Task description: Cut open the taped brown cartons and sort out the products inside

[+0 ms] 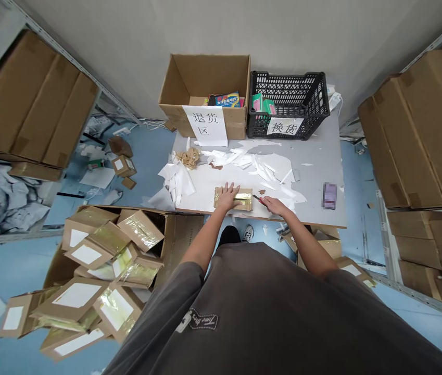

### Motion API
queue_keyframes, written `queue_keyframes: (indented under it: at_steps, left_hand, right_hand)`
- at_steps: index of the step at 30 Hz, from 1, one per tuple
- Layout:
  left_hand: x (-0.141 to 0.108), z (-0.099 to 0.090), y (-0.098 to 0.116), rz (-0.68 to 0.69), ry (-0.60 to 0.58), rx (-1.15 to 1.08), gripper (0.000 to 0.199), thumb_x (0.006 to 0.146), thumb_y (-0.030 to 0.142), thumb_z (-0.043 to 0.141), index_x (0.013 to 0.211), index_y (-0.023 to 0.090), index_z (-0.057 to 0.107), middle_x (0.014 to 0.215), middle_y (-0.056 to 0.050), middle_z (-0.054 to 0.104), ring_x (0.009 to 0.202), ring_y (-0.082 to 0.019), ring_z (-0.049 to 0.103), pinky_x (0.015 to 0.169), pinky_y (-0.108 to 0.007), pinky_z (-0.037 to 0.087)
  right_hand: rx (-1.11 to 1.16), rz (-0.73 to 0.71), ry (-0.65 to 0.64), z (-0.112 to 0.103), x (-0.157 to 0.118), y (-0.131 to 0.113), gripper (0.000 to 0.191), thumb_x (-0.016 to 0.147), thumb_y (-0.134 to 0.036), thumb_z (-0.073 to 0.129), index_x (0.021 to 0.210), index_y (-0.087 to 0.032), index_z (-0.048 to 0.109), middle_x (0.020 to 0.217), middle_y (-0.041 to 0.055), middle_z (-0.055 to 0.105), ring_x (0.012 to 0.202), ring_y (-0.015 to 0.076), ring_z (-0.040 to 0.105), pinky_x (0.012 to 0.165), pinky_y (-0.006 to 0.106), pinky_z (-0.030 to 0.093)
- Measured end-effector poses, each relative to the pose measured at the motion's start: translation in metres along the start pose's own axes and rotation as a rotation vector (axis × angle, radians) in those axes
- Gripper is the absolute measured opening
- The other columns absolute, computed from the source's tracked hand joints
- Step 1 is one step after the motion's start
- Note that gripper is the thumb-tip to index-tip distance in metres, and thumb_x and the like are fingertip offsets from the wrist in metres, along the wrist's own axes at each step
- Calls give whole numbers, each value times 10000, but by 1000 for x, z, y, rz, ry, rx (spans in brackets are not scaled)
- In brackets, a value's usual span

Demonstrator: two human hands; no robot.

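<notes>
A small cardboard box (pixel 245 199) sealed with yellowish tape lies near the front edge of the table (pixel 314 161). My left hand (pixel 227 197) rests flat on its left part with the fingers spread. To the right of the box, my right hand (pixel 277 205) is closed around a red utility knife (pixel 260 200). The knife's tip points left and sits close to the right end of the box; whether it touches cannot be made out. Torn white paper (pixel 260 165) and a crumpled brown wad (pixel 188 158) lie beyond the box.
An open carton (pixel 205 122) and a black plastic crate (pixel 289 99), both with paper signs, stand at the table's back. Taped parcels (pixel 76 294) overflow a large box at lower left. A purplish blurred item (pixel 329 196) lies at right. Shelves with cartons (pixel 416 130) flank both sides.
</notes>
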State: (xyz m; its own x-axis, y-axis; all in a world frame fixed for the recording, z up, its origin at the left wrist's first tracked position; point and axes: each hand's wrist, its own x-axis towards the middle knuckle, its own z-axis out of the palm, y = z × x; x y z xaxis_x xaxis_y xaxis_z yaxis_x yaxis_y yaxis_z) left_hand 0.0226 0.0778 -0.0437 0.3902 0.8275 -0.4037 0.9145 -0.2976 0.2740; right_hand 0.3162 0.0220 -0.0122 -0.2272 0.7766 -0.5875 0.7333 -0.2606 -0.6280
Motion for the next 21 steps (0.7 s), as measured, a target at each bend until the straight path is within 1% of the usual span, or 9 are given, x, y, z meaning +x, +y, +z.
queue_keyframes:
  at_steps: [1,3,7,9,11,16,18,19,21]
  left_hand:
    - [2,1,-1,5,-4,3,875,998,559,717,1750,276,369,1843,-128,264,1722,-409,135,1376,-635,155]
    - [4,6,-3,18,35,4,754,1064,530,605,1742,280,389,1826,-125,314,1721,-380,168,1379,-624,153]
    - [1,16,-5,58,152,-49,611,1105,431,525,1689,253,480,1752,-143,457,1698,-352,268,1384,-601,166]
    - [-1,20,-5,69,178,-96,575,1107,404,526,1659,244,521,1720,-154,502,1679,-345,321,1384,-581,188]
    - [-2,21,-5,62,183,-133,569,1096,393,563,1646,251,537,1706,-161,518,1662,-348,360,1378,-586,215]
    - [-3,20,-5,60,171,-178,628,1053,402,661,1649,256,528,1704,-177,515,1649,-360,387,1367,-609,246]
    - [-4,18,-6,77,166,-181,634,1043,403,679,1641,251,535,1696,-183,523,1638,-363,406,1363,-610,254]
    - [-4,18,-8,81,165,-181,627,1042,399,681,1635,249,541,1690,-185,530,1632,-363,418,1361,-611,260]
    - [-6,18,-11,96,164,-183,609,1044,388,681,1622,246,553,1679,-187,543,1621,-355,438,1358,-607,273]
  right_hand:
    - [-58,-5,13,1,0,-3,477,1134,-610,340,1012,-254,633,904,65,753,853,263,682,762,306,469]
    - [-156,-2,30,7,1,-8,391,1126,-566,424,1113,-257,663,1038,87,778,956,286,698,771,303,458]
    - [-228,-7,76,23,2,-14,281,1099,-462,570,1274,-259,652,1228,103,772,1075,295,703,811,304,465]
    - [-257,-6,121,31,3,-18,274,1101,-432,581,1307,-259,635,1300,108,748,1135,295,691,851,310,475]
    - [-298,10,158,39,4,-23,276,1112,-434,570,1318,-259,625,1328,115,729,1172,297,677,889,322,479]
    - [-404,86,210,59,11,-41,294,1142,-450,513,1320,-240,614,1310,150,699,1143,301,670,928,341,477]
    - [-397,96,227,59,11,-40,305,1132,-468,536,1301,-230,622,1297,167,694,1144,309,665,934,342,476]
    - [-359,137,267,54,8,-36,306,1124,-478,551,1285,-229,627,1279,170,697,1142,313,665,932,343,476]
    - [-244,312,410,34,-4,-21,311,1128,-481,523,1273,-225,624,1230,182,706,1115,328,677,902,360,485]
